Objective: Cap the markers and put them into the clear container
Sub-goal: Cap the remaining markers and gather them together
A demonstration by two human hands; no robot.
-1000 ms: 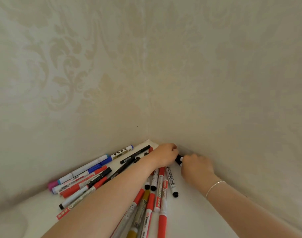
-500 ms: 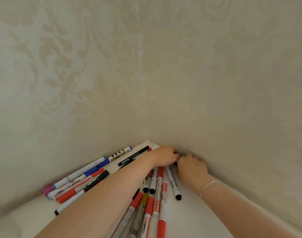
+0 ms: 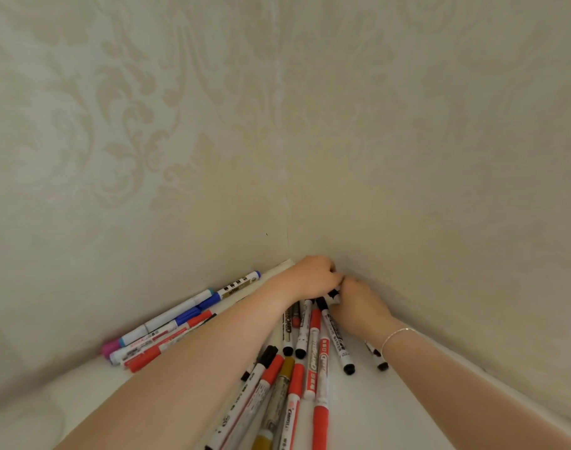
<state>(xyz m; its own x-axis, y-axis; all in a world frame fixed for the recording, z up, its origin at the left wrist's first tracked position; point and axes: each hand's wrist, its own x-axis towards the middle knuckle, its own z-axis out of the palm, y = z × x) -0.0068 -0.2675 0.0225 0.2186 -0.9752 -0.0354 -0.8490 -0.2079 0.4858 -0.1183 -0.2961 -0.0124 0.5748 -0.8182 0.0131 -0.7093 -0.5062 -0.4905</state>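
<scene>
While both hands (image 3: 337, 287) meet, black-capped marker (image 3: 337, 339) lies pointing toward the corner.

Left hand (image 3: 315, 277) and right hand (image 3: 355, 302) touch, fingers seemingly curled

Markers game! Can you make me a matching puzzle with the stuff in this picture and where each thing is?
Things:
1. pink-capped marker
2. gold marker
3. bracelet
4. left hand

Places:
A. on the right wrist
B. far left, along the wall
C. in the corner, against the right hand
D. in the bunch at the bottom middle

Pairs: 1-B, 2-D, 3-A, 4-C
</scene>
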